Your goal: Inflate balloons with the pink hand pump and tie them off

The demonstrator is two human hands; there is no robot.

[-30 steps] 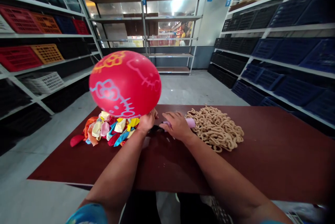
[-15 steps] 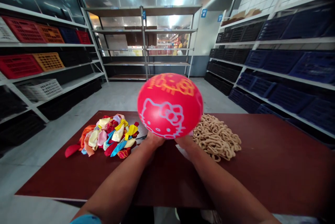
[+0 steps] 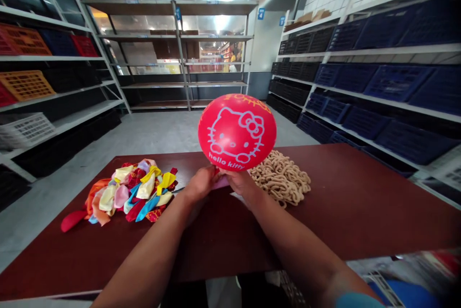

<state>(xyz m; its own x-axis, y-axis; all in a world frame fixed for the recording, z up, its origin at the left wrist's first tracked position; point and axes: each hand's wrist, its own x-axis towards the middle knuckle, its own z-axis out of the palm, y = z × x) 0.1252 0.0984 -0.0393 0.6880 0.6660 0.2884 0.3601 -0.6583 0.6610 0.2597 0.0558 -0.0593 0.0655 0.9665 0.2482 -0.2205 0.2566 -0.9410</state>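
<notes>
An inflated red balloon (image 3: 236, 131) with a white cat print floats upright above the dark red table (image 3: 360, 202). My left hand (image 3: 199, 184) and my right hand (image 3: 239, 183) are both closed around its neck at the bottom, fingers pinched together just above the table. A pink object (image 3: 220, 182) shows between the two hands. To the left lies a heap of flat, coloured balloons (image 3: 126, 192). A pile of beige rubber bands (image 3: 279, 178) lies right behind my right hand.
Metal shelving lines both sides of the room, with red, orange and white crates (image 3: 25, 84) on the left and dark blue crates (image 3: 378, 77) on the right. An open shelf unit (image 3: 180, 53) stands at the back across a grey floor.
The balloon swung from the left, over the coloured heap, to the middle in front of me. My right hand left the table and joined the left at the balloon's neck.
</notes>
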